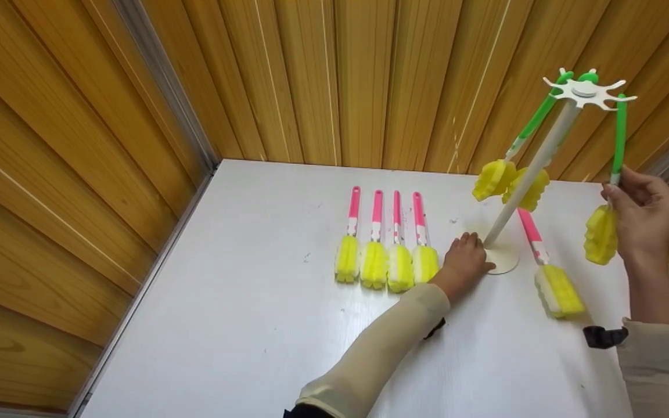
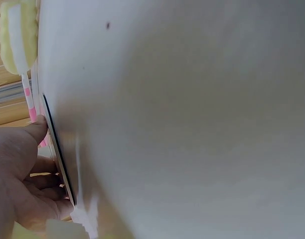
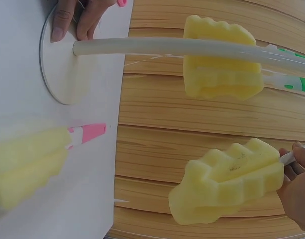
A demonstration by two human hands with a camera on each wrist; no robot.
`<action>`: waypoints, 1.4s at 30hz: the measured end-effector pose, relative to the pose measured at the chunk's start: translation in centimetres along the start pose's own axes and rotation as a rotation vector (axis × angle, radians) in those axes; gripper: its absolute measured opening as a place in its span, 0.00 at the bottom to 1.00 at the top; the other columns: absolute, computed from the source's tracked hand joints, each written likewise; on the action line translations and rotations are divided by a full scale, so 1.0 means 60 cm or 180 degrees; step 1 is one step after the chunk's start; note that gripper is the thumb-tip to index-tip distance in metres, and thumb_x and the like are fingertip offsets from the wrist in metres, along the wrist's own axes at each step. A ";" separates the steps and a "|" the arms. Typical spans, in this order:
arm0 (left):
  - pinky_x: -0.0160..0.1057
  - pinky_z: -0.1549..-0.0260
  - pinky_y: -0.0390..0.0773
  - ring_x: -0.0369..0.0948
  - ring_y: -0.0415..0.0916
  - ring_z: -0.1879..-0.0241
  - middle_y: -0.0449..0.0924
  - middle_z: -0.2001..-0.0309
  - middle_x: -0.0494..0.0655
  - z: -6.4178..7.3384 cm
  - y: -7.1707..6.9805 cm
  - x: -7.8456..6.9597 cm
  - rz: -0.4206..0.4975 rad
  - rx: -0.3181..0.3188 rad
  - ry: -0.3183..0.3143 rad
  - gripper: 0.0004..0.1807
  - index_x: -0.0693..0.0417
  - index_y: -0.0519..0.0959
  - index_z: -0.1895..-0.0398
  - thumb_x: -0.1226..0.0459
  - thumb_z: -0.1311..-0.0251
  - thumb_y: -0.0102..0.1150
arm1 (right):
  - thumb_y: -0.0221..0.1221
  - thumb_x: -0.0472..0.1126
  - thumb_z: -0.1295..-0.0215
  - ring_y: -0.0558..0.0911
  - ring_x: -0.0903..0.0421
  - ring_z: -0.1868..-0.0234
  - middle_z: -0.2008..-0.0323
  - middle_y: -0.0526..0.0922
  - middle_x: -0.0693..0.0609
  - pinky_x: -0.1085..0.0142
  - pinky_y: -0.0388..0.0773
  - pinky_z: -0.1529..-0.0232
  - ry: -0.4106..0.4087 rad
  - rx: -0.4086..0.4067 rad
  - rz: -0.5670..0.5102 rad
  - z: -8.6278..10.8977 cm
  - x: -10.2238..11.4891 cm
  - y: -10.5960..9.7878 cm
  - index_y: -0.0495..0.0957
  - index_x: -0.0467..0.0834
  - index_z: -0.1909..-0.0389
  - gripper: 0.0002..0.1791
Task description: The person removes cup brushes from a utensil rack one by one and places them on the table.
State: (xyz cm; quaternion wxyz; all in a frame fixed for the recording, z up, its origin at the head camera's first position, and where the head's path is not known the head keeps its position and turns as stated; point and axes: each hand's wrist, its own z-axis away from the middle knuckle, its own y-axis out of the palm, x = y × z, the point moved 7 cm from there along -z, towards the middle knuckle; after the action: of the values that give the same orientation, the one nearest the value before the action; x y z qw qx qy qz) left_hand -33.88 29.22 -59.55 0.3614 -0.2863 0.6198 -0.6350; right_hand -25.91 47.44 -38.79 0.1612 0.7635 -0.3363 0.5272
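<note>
A white stand (image 1: 535, 168) with a round base (image 1: 503, 261) and a hooked top (image 1: 584, 92) stands on the table's right side. My left hand (image 1: 465, 261) presses on the base beside the pole, its fingertips (image 3: 58, 34) flat on the disc. Green-handled sponge brushes hang from the hooks: one (image 1: 494, 177) on the left, another (image 1: 535, 188) partly behind the pole. At the right, my right hand (image 1: 651, 209) pinches a third green-handled sponge brush (image 1: 601, 235) by its white neck. Its yellow sponge points down and its handle tip is at a hook.
Several pink-handled sponge brushes (image 1: 374, 264) lie in a row left of the stand. Another pink-handled brush (image 1: 561, 290) lies between the base and my right arm. Wood-panelled walls (image 1: 334, 81) border the white table (image 1: 224, 302) behind and at the sides.
</note>
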 end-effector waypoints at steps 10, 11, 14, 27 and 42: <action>0.36 0.29 0.62 0.37 0.61 0.28 0.66 0.29 0.39 -0.001 -0.001 -0.001 -0.0129 -0.0010 -0.0078 0.38 0.49 0.70 0.27 0.36 0.31 0.50 | 0.62 0.32 0.32 0.83 0.72 0.59 0.51 0.86 0.58 0.82 0.77 0.55 0.0134 0.0006 0.0568 -0.007 -0.044 -0.020 0.81 0.40 0.40 0.20; 0.36 0.29 0.62 0.37 0.62 0.28 0.67 0.29 0.39 -0.001 -0.001 -0.001 -0.0125 -0.0011 -0.0076 0.38 0.49 0.70 0.27 0.36 0.31 0.50 | 0.62 0.33 0.31 0.83 0.73 0.59 0.49 0.86 0.57 0.83 0.77 0.55 0.0173 0.0005 0.0647 -0.008 -0.050 -0.023 0.80 0.41 0.39 0.20; 0.36 0.29 0.63 0.36 0.62 0.29 0.67 0.30 0.38 -0.001 -0.001 -0.001 -0.0098 -0.0008 -0.0077 0.37 0.48 0.71 0.28 0.37 0.31 0.51 | 0.61 0.36 0.30 0.81 0.75 0.59 0.44 0.85 0.55 0.85 0.75 0.55 0.0325 0.0023 0.0875 -0.010 -0.070 -0.034 0.79 0.43 0.37 0.20; 0.36 0.29 0.63 0.37 0.63 0.30 0.67 0.31 0.39 0.000 -0.003 -0.002 -0.0091 -0.0018 -0.0059 0.37 0.48 0.70 0.28 0.37 0.31 0.51 | 0.56 0.36 0.25 0.72 0.82 0.68 0.36 0.77 0.37 0.89 0.72 0.65 0.0778 0.0364 0.1742 -0.010 -0.156 -0.053 0.73 0.41 0.31 0.23; 0.37 0.29 0.62 0.37 0.62 0.28 0.67 0.30 0.38 -0.004 0.000 -0.003 -0.0079 -0.0072 -0.0081 0.38 0.49 0.70 0.27 0.37 0.31 0.51 | 0.52 0.32 0.25 0.64 0.86 0.76 0.42 0.76 0.24 0.82 0.72 0.75 0.0813 0.0972 0.2021 0.008 -0.217 -0.039 0.71 0.27 0.35 0.21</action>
State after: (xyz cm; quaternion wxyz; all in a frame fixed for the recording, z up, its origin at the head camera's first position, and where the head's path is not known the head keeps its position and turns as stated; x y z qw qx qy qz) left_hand -33.96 29.47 -59.58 0.3581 -0.3061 0.6187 -0.6287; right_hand -26.80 53.31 -50.62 -0.0854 0.5646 -0.4509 0.6860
